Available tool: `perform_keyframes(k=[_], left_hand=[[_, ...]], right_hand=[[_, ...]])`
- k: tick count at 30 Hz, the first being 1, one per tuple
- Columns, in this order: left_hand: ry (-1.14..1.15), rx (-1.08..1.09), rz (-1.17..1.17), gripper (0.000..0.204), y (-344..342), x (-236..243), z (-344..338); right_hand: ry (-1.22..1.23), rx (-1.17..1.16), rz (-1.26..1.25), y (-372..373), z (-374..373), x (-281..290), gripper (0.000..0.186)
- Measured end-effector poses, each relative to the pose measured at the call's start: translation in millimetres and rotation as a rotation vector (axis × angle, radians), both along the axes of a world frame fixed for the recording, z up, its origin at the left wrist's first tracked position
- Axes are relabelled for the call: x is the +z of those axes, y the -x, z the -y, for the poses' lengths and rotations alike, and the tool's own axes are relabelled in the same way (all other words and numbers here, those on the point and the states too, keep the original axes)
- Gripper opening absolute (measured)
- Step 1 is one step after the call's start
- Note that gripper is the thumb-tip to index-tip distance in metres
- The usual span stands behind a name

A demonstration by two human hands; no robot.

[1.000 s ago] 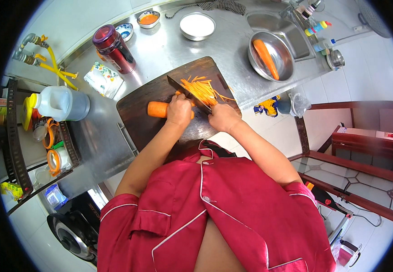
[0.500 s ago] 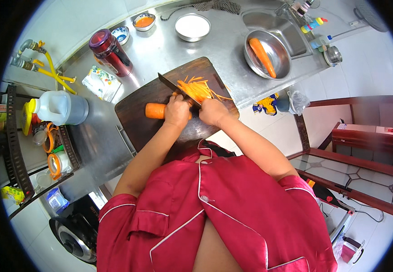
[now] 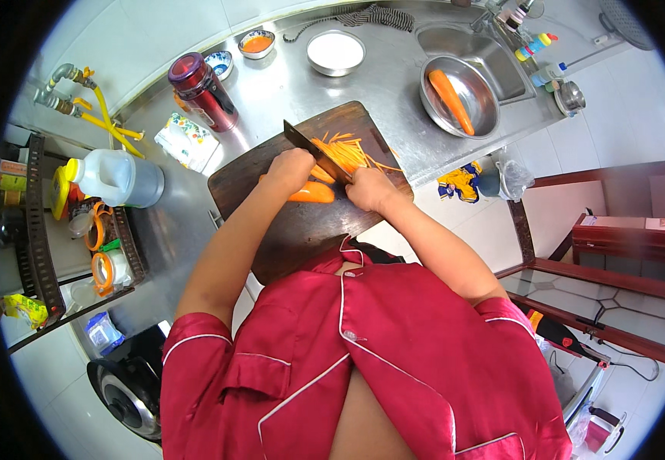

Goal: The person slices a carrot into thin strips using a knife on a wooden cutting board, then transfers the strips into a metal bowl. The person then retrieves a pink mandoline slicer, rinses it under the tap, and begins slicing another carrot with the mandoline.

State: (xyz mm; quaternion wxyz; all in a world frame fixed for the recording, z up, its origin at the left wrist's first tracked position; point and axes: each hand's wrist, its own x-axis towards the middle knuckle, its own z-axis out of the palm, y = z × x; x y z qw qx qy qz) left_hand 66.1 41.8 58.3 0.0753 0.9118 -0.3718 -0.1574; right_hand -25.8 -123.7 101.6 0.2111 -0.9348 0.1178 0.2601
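Note:
My right hand grips the handle end of a cleaver, whose dark blade slants away to the far left across the cutting board. Carrot shreds lie heaped on the blade's right side. Curled over a thick carrot piece is my left hand, closed, with its fingertips mostly hidden. Orange shows on both sides of that hand. Between it and the blade lie some carrot slices.
A metal bowl with a whole carrot stands beside the sink. Farther back are a bowl of white contents, a small bowl of orange contents, and a red thermos. A tissue pack lies left of the board.
My left hand has shifted left and away from the blade, and the carrot piece's right end now shows beside it. The cleaver stays in my right hand, and the view has shifted slightly.

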Motion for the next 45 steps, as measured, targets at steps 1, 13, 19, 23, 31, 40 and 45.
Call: perform_keyframes(k=[1,13,19,23,31,40,45], left_hand=[[0.025,-0.039,0.001,0.015,-2.1,-3.7,-1.0],[-0.031,-0.194,0.053,0.015,-13.1,-11.6,1.8],[-0.023,-0.315,0.039,0.016,-19.8,-12.7,0.3],[-0.049,-0.458,0.101,0.016,-23.7,-6.1,-1.9],[-0.103,-0.45,0.058,0.014,-15.3,-1.2,-0.1],[0.004,-0.479,0.117,0.015,-22.6,-23.3,-6.5],[-0.033,-0.501,0.135,0.015,-20.4,-15.7,-3.2]], right_hand=[[0.002,-0.005,-0.003,0.5,-2.1,2.7,0.03],[0.002,-0.02,-0.023,9.6,-0.8,17.6,0.029],[-0.016,-0.033,-0.037,12.5,1.5,20.8,0.029],[-0.052,-0.035,-0.003,16.4,2.6,19.5,0.034],[-0.031,-0.04,-0.048,19.9,-0.4,21.5,0.028],[0.003,-0.031,-0.074,18.1,-6.1,29.8,0.028],[0.023,-0.035,-0.094,19.9,-10.9,25.4,0.029]])
